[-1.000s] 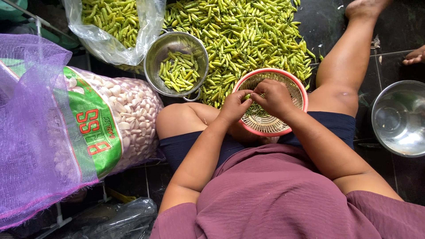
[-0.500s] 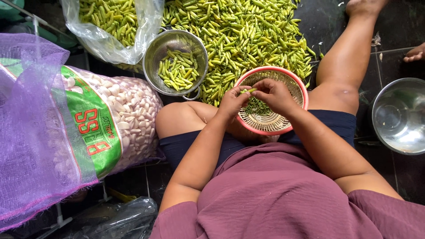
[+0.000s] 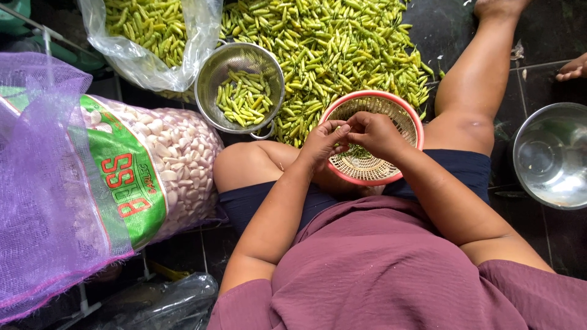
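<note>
My left hand (image 3: 323, 142) and my right hand (image 3: 374, 132) meet over a pink-rimmed woven basket (image 3: 400, 107) resting on my lap. Both pinch a small green chili (image 3: 350, 130) between their fingertips. Some green bits lie in the basket under my hands. Ahead of the basket spreads a large heap of green chilies (image 3: 324, 49) on the dark floor. To the left of the basket stands a metal colander (image 3: 211, 76) holding a small batch of chilies.
A clear plastic bag of chilies (image 3: 143, 30) lies at the top left. A big bag of peeled garlic cloves (image 3: 177, 159) in purple netting fills the left. An empty steel bowl (image 3: 553, 156) sits at the right. Another person's foot (image 3: 573, 68) shows at the right edge.
Both hands have stayed over the basket, with the fingers working a chili; the fingertips have drawn closer together. The camera view shifted slightly.
</note>
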